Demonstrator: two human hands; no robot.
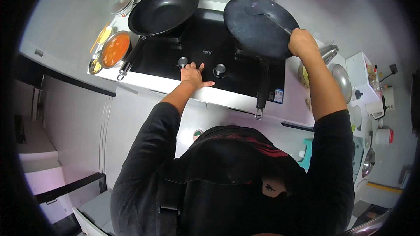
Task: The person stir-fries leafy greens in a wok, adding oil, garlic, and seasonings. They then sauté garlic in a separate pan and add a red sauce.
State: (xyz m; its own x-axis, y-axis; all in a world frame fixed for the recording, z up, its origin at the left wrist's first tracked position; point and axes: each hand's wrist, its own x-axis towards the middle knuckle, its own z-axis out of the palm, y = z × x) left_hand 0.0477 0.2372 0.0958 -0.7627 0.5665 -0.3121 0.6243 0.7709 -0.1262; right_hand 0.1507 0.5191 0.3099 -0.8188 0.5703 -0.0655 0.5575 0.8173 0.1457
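My right hand [303, 43] grips the handle of a metal cooking utensil [276, 23], whose head rests in the right-hand black wok [259, 39]. Whether that head is a ladle or a spatula is hard to make out. Haze blurs the wok's inside, and no food shows in it. My left hand [193, 74] lies palm down at the front of the black glass gas cooktop [206, 32], fingers spread. Its fingertips are by the left control knob [183, 61]; whether they touch it cannot be told. The right control knob [220, 69] stands beside that hand.
A second black wok [164, 9] sits tilted on the left burner. Left of it stand a metal bowl of orange-red soup [115, 49], a small dish of chopped pieces [95, 66] and a yellow bowl [105, 35]. Rightward are a metal lid [341, 80] and a condiment rack [362, 77]. Wok handles overhang the counter's front.
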